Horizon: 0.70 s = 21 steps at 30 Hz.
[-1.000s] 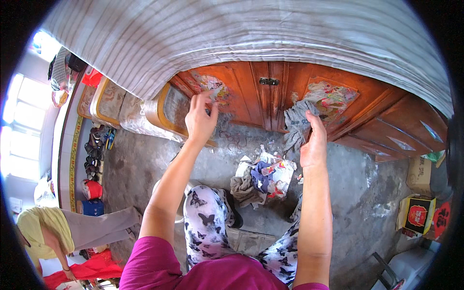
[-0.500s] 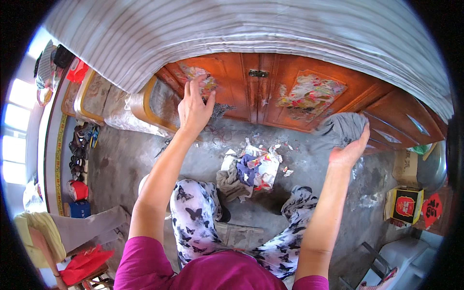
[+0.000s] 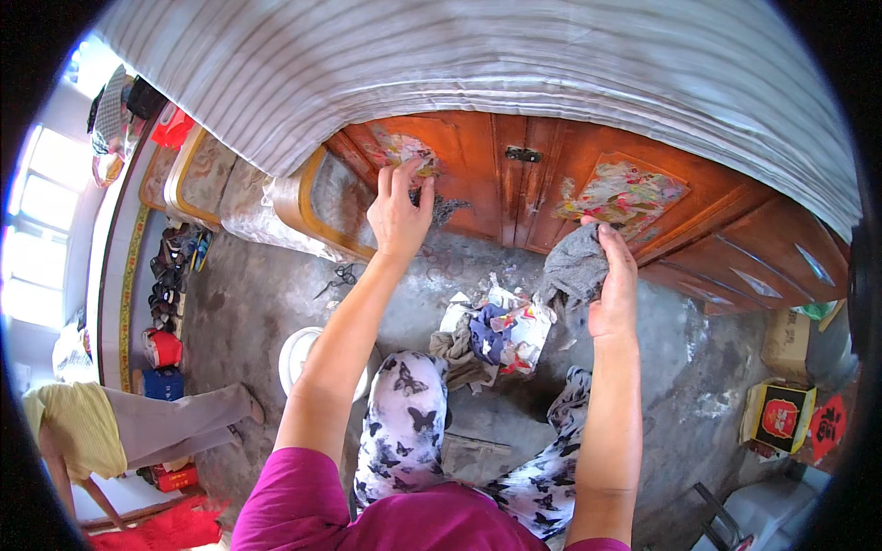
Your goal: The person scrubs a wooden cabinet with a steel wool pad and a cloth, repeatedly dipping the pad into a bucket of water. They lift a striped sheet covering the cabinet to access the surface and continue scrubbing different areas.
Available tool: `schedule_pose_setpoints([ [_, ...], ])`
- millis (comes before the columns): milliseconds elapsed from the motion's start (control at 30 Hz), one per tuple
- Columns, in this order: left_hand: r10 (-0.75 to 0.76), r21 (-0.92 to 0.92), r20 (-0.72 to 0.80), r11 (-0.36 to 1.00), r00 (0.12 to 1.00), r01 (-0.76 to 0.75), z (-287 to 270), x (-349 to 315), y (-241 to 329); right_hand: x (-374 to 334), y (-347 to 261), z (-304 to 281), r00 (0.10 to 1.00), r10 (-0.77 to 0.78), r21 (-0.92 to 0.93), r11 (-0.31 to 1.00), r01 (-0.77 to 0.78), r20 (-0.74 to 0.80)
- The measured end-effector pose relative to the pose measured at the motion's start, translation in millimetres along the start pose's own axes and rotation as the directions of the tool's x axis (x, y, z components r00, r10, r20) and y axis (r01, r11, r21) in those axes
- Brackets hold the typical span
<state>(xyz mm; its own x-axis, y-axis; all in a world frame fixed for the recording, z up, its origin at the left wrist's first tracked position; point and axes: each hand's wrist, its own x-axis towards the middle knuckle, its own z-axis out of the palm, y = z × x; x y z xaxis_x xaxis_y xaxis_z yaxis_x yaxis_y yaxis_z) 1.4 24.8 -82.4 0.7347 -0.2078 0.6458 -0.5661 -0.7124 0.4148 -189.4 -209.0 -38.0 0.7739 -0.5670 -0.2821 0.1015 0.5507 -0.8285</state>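
Note:
My left hand point(image 3: 401, 216) is raised in front of the left door of an orange-brown wooden cabinet point(image 3: 469, 184), fingers apart. Its fingertips overlap the torn, colourful paper patch point(image 3: 404, 151) on that door; whether they touch it I cannot tell. A crumpled grey cloth point(image 3: 577, 264) is gripped in my right hand point(image 3: 616, 285), in front of the right door's lower part. That door bears a larger torn paper patch point(image 3: 629, 197). Below, on the floor between my feet, lies a heap of torn paper scraps point(image 3: 528, 335) with a dark blue cloth point(image 3: 489, 335) and a grey-brown cloth point(image 3: 452, 345).
Striped fabric point(image 3: 496, 55) hangs over the cabinet top. Scissors point(image 3: 340, 278) lie on the floor near a round white container point(image 3: 296, 358). Another person in a yellow top point(image 3: 87, 427) is at the left. Boxes point(image 3: 779, 415) stand at the right, shoes point(image 3: 170, 271) along the left wall.
My right hand has moved left with the grey cloth, from the drawers' side to the right door. My left hand stays near its patch. The other person's legs have come further into view.

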Motion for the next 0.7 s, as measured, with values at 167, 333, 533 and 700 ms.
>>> schedule_pose_setpoints([
  [167,0.156,0.097,-0.074,0.984,0.985,-0.148,9.2,-2.4,-16.4,15.1,7.7,-2.8,0.997,0.035,0.068,0.997,-0.03,-0.066],
  [333,0.216,0.078,-0.067,0.974,0.974,-0.211,-0.4,8.9,-13.2,17.4,2.4,6.5,0.993,0.076,0.13,0.989,-0.063,-0.094],
  [533,0.317,0.07,-0.027,0.947,0.948,-0.315,6.4,5.2,-26.1,33.1,6.0,3.1,0.991,0.061,0.11,0.993,-0.048,-0.121],
  [700,0.202,0.04,-0.121,0.979,0.972,-0.199,7.7,-6.4,-18.4,45.2,11.7,-2.2,0.991,0.044,0.121,0.992,-0.028,-0.129],
])
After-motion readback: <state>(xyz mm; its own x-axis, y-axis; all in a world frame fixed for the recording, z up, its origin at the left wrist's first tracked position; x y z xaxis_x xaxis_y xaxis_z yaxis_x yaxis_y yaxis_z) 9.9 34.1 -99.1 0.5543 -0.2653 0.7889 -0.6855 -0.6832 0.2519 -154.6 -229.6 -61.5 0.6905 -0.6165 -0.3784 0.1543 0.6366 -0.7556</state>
